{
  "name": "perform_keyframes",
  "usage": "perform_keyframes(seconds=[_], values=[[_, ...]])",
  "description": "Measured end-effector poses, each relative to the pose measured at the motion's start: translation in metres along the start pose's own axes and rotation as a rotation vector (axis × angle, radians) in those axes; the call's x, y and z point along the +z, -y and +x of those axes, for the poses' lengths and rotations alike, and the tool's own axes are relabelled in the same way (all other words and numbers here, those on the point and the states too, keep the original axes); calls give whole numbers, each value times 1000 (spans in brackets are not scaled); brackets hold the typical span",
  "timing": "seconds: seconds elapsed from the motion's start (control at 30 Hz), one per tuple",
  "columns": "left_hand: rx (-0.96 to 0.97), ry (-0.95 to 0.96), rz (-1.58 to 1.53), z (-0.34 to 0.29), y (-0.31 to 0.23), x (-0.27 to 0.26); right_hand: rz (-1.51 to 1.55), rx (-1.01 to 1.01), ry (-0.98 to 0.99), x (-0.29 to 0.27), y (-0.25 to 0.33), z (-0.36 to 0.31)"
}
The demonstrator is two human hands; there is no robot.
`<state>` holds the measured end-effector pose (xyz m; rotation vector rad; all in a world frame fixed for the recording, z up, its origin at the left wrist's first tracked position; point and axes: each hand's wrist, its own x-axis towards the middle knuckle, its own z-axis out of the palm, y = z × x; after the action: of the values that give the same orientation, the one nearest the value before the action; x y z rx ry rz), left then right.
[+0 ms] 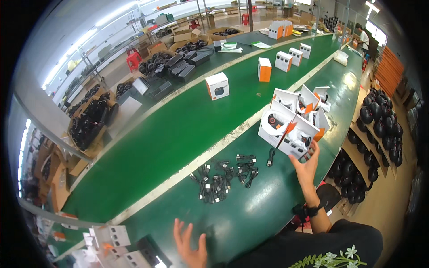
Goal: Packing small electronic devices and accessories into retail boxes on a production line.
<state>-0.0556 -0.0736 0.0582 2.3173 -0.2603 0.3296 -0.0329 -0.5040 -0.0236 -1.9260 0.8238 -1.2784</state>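
Observation:
My right hand [306,166] grips the near end of an open white box [292,145], its thumb and fingers spread along the lower side. This box stands in a cluster of open white-and-orange boxes with lids up. White wrapping and dark devices with orange parts show inside them. My left hand [191,244] hovers over the green table near its front, fingers apart and holding nothing. Between my hands and farther in lies a heap of short black USB cables [216,183]. One single cable [271,157] lies beside the box cluster.
A green conveyor belt [165,138] runs beyond a pale rail, carrying several closed white-and-orange boxes [217,86]. More open boxes [114,236] and a dark case [152,251] sit at lower left. Black rounded items [380,116] fill racks at right. Another person [363,38] stands far right.

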Motion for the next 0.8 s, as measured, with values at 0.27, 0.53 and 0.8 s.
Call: perform_keyframes(seconds=[0.27,0.53,0.8], values=[[41,22,-168,-11,20,26,-5,96,132,1,-53,14],[35,7,-186,-16,12,27,-107,-30,357,-40,-30,2],[29,26,-575,-13,0,34,404,-369,1215,-34,121,-36]])
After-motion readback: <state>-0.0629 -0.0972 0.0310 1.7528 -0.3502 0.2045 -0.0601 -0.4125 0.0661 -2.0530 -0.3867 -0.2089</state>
